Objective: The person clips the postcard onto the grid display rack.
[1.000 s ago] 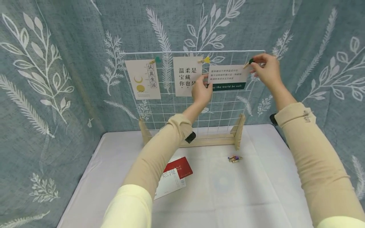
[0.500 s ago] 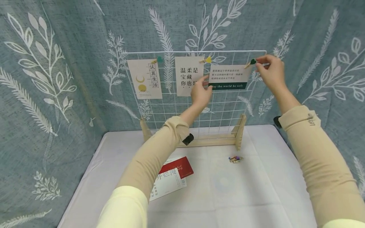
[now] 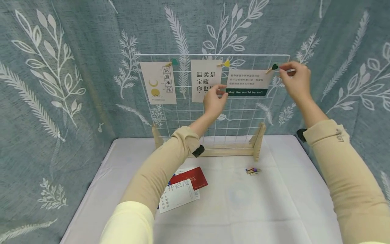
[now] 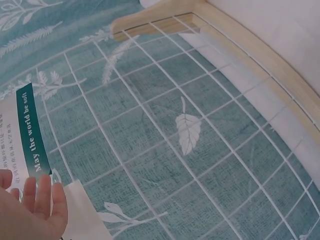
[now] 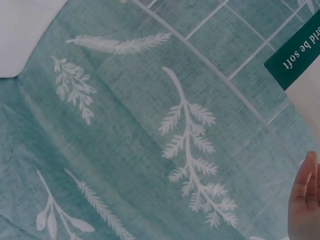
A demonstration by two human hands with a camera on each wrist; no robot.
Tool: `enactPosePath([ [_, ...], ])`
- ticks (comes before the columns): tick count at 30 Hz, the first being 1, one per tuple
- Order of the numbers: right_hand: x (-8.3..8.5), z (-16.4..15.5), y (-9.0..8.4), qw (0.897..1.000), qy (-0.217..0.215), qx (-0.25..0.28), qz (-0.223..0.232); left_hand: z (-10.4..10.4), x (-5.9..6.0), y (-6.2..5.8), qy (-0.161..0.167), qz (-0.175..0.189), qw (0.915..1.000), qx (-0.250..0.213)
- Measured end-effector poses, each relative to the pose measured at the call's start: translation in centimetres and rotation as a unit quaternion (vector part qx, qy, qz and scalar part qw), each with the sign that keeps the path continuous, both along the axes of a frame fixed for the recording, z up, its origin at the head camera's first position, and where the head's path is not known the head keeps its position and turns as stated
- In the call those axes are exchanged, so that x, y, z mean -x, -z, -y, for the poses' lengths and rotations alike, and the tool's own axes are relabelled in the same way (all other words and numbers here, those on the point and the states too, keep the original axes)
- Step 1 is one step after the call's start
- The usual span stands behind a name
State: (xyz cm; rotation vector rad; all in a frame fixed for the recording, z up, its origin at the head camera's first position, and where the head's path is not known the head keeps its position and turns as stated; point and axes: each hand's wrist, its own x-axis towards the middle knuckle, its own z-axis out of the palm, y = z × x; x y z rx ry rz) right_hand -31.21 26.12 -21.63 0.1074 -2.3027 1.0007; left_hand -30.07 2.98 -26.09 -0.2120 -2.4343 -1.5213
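A white card with a dark green band (image 3: 246, 83) hangs on the white wire grid (image 3: 233, 118), held at its upper right by a clothespin with a dark green heart (image 3: 275, 66). Just right of that heart is my right hand (image 3: 296, 81), thumb and forefinger close together with nothing between them. My left hand (image 3: 215, 101) has its fingertips at the card's lower left edge, fingers relaxed, overlapping the neighbouring card with large black characters (image 3: 206, 73). The left wrist view shows the loosely bent left fingers (image 4: 44, 200) beside the green band.
A moon card (image 3: 158, 84) hangs at the left of the grid. Wooden feet (image 3: 259, 142) support the grid on the white-covered table (image 3: 243, 210). Several small clothespins (image 3: 253, 171) lie in front, with a red card (image 3: 195, 178) and a white card (image 3: 178, 196) further left.
My right fingers have let go of the green-heart clothespin and drawn a little to the right. My left fingers have eased back from the card's left edge. The card stays hanging.
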Motion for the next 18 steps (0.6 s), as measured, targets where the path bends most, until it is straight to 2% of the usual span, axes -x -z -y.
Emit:
enactPosePath([
  [5, -0.3, -0.3, 0.4, 1.0, 0.001, 0.005, -0.012, 0.6, -0.1, 0.3, 0.004, -0.006, 1.0, -0.004],
  [8, -0.5, -0.5, 0.6, 1.0, 0.0, 0.009, -0.02, 0.9, 0.0, 0.5, 0.016, -0.012, 0.9998, -0.004],
  [11, -0.8, -0.6, 0.8, 1.0, -0.003, 0.001, -0.016, 1.3, 0.0, 0.7, 0.031, -0.016, 0.9994, -0.008],
  [18, -1.4, -0.5, 1.4, 1.0, -0.016, -0.01, -0.014, 2.4, -0.4, 1.2, 0.042, -0.024, 0.9988, -0.009],
])
